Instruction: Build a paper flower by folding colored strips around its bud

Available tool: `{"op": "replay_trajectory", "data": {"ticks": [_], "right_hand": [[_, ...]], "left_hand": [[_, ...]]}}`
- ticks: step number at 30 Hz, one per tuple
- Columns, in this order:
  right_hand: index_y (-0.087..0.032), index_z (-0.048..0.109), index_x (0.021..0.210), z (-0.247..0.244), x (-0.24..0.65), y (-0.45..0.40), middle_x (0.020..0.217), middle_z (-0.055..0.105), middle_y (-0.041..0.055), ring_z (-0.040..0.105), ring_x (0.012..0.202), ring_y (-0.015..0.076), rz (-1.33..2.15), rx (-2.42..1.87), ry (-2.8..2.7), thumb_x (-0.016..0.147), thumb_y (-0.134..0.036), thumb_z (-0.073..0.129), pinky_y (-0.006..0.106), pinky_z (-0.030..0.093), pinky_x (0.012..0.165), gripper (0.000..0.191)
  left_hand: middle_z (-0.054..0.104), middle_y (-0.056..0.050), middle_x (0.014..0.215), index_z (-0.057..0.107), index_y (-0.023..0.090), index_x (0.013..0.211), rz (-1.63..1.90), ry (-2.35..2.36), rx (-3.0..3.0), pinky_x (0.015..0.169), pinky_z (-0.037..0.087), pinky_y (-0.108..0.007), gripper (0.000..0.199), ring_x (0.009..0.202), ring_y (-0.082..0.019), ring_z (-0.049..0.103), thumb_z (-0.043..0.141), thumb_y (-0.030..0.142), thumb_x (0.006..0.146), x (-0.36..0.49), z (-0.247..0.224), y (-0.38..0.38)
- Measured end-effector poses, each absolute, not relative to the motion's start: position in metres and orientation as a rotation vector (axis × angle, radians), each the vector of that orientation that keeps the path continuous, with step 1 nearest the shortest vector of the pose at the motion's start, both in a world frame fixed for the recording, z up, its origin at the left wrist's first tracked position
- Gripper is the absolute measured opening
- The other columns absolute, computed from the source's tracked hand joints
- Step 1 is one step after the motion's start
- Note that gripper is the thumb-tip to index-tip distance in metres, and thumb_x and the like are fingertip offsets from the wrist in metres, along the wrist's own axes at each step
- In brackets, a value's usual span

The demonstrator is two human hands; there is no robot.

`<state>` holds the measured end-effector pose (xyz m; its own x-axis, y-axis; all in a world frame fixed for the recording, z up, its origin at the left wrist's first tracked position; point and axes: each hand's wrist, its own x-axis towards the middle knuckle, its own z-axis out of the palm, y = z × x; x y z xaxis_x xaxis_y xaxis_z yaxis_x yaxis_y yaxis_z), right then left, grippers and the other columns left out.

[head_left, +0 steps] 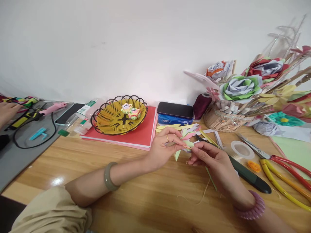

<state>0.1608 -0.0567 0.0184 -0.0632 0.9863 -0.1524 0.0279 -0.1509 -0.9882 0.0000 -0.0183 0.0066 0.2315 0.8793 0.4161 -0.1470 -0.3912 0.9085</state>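
Note:
Both of my hands meet over the wooden table point(136, 207), pinching a small folded piece of coloured paper strips point(188, 143). The piece shows pale green, pink and white. My left hand point(165, 145), with a ring and a bangle, is closed on its left side by thumb and fingertips. From the right, the thumb and fingers of my right hand point(216, 158) are closed on it too. A narrow green strip and a thin thread point(200, 200) show below my right hand. Behind my hands lie loose yellow and white paper strips point(218, 139).
A yellow basket point(107, 118) holds small paper balls point(134, 113). Red-handled scissors point(274, 158), a green-handled tool point(255, 179) and a tape roll point(242, 149) lie right. Paper flowers point(241, 87) stand behind them. Another person's hand point(9, 111) is at far left, near a pink glue gun point(52, 108).

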Motion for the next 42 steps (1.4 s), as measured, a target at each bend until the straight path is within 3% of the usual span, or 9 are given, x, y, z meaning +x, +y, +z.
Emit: {"op": "replay_trajectory", "data": {"ticks": [7, 20, 42], "right_hand": [[-0.018, 0.059, 0.07, 0.016, 0.161, -0.057, 0.066, 0.064, 0.0012, 0.063, 0.067, 0.0157, 1.402, -1.263, -1.158, 0.069, -0.041, 0.068, 0.027, 0.049, 0.065, 0.025], [-0.019, 0.055, 0.064, 0.007, 0.164, -0.058, 0.056, 0.047, -0.0042, 0.059, 0.068, 0.0159, 1.223, -1.235, -1.255, 0.075, -0.038, 0.064, 0.025, 0.041, 0.065, 0.024], [-0.019, 0.054, 0.066, 0.002, 0.166, -0.059, 0.054, 0.048, -0.0056, 0.06, 0.064, 0.0145, 1.199, -1.206, -1.259, 0.075, -0.038, 0.064, 0.023, 0.038, 0.056, 0.023]], "left_hand": [[0.055, -0.002, 0.082, 0.063, 0.016, 0.062, 1.264, 0.737, 1.323, 0.07, 0.047, -0.026, 0.009, 0.081, -0.012, 0.055, 0.071, 0.02, 0.062, 0.004, 0.002, -0.018], [0.06, -0.003, 0.082, 0.054, 0.014, 0.07, 1.191, 0.776, 1.262, 0.084, 0.041, -0.031, 0.012, 0.086, -0.015, 0.056, 0.063, 0.022, 0.071, 0.004, 0.001, -0.018], [0.059, 0.001, 0.07, 0.051, 0.014, 0.068, 1.162, 0.73, 1.047, 0.065, 0.041, -0.023, 0.022, 0.067, -0.009, 0.054, 0.067, 0.028, 0.066, 0.008, 0.006, -0.019]]}}
